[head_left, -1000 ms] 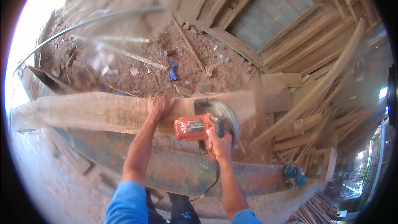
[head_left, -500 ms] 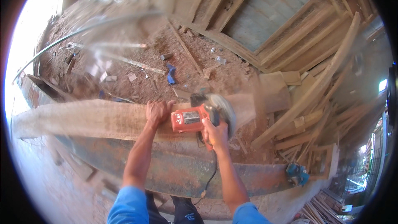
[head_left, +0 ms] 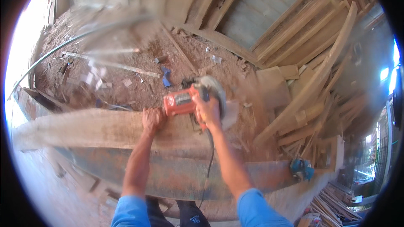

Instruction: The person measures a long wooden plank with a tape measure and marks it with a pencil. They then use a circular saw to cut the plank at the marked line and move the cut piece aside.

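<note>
Right hand (head_left: 209, 112) clamps red, grey-guarded saw (head_left: 179, 104); left hand (head_left: 153, 119), grip unclear, touches brown plank (head_left: 97, 129).

At the frame's centre, the circular saw (head_left: 179, 103) sat toward the right end of the plank (head_left: 92, 128), right of the left hand (head_left: 154, 120), above a long beam (head_left: 252, 174) with a power tool (head_left: 301, 170) at lower right.

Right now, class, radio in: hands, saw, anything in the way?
Left hand on wooden plank. Right hand gripping red circular saw near plank's right end. Possible snag: saw's hanging power cord.
</note>
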Available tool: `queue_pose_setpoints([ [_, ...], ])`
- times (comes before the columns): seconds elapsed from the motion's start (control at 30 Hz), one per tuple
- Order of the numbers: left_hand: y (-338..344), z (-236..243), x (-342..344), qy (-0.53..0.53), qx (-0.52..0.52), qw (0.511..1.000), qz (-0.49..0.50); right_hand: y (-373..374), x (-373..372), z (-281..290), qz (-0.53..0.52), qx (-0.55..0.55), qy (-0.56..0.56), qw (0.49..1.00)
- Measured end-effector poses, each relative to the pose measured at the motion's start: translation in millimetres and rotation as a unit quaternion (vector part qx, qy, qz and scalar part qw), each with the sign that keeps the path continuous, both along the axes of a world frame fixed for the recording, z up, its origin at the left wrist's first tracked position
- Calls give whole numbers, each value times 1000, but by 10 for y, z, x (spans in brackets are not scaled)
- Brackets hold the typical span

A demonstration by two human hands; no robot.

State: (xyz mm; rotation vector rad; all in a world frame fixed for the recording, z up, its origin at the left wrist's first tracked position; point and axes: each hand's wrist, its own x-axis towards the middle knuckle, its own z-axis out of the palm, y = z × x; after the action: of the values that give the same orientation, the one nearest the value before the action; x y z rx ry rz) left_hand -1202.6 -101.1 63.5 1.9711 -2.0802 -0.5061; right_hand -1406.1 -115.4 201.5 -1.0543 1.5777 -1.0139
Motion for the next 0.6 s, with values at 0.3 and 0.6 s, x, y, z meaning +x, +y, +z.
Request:
queue_pose_setpoints([
  [0.3, 18, 41, -16, -17, 1, 999, 29, 936, -850, 1361, -16, -39, -36, 998],
  [0.6, 49, -11, -28, -47, -62, 997, 5, 2426, -2066, 2052, 54, 258, 293, 919],
])
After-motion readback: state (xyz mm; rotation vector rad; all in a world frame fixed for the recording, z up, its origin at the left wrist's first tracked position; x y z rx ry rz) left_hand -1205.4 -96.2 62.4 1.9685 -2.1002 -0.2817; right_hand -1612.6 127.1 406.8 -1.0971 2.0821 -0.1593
